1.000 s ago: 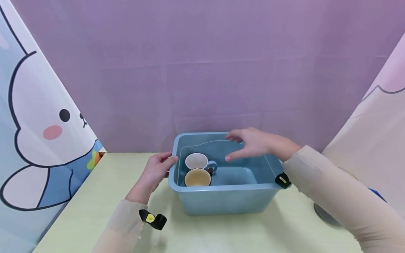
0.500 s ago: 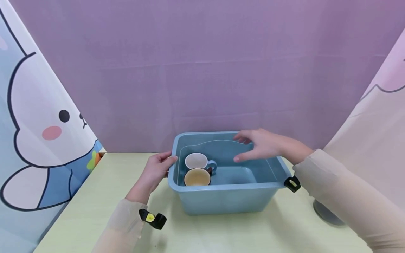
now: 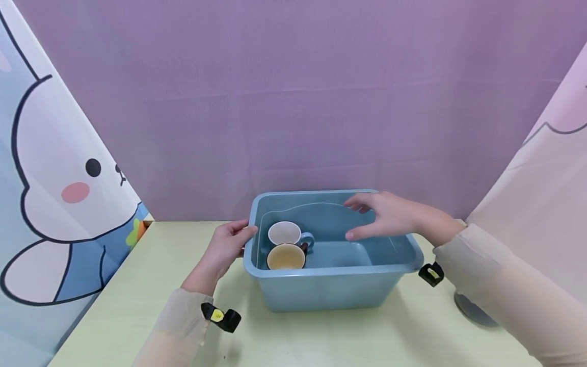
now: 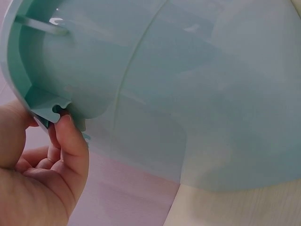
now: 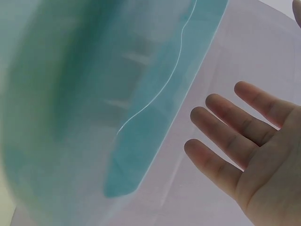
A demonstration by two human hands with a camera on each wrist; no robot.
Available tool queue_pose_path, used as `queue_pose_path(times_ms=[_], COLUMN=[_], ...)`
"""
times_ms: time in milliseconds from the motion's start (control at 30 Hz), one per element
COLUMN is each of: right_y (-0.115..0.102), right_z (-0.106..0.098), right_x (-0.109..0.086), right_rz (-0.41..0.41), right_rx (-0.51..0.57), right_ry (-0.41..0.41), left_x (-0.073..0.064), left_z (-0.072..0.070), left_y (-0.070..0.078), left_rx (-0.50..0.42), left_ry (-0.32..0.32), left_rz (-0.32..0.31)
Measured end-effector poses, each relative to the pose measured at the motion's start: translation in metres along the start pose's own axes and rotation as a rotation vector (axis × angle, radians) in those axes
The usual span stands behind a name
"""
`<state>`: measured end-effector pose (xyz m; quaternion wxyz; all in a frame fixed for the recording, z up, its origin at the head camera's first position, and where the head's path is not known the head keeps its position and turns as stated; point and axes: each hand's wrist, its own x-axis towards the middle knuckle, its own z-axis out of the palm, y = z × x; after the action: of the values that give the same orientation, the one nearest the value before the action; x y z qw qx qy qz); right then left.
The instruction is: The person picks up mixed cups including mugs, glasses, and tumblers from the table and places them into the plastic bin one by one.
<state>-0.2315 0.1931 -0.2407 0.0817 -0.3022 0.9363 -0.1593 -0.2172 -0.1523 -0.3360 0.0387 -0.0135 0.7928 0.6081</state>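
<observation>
A blue plastic tub (image 3: 330, 290) stands on the table. My left hand (image 3: 224, 250) grips its left rim, thumb on top; in the left wrist view the curled fingers (image 4: 70, 141) of that hand pinch the rim from below. Inside the tub, at its left end, sit two mugs side by side: a blue one with a white inside (image 3: 285, 233) and a dark-handled one with a cream inside (image 3: 286, 257). My right hand (image 3: 392, 216) hovers over the tub's right part with its fingers spread, holding nothing. The right wrist view shows its straight fingers (image 5: 221, 141) beyond the rim.
A grey round base (image 3: 474, 311) stands on the pale green table (image 3: 169, 270) to the right, partly behind my right sleeve (image 3: 504, 285). A purple cloth (image 3: 293, 102) hangs behind the tub. A printed cartoon sheet (image 3: 59, 204) borders the left side.
My right hand has drawn back to the right over the tub, away from the mugs. The left hand, the tub and the mugs have stayed in place.
</observation>
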Motion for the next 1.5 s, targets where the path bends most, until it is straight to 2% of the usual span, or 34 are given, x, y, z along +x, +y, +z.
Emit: queue_pose_path(times_ms=[267,1000,1500], right_y=[0.003,0.027,0.039], right_z=[0.004,0.02,0.032], right_x=[-0.01,-0.037,-0.053], right_rz=[0.014,-0.034,-0.044], right_rx=[0.011,0.081,0.103], right_ry=[0.027,0.245,0.325], left_x=[0.0,-0.002,0.0], left_z=[0.001,0.002,0.002], left_y=[0.001,0.002,0.0], left_rx=[-0.003,0.003,-0.005], left_ry=[-0.003,0.007,0.014], left_rz=[0.01,-0.001,-0.008])
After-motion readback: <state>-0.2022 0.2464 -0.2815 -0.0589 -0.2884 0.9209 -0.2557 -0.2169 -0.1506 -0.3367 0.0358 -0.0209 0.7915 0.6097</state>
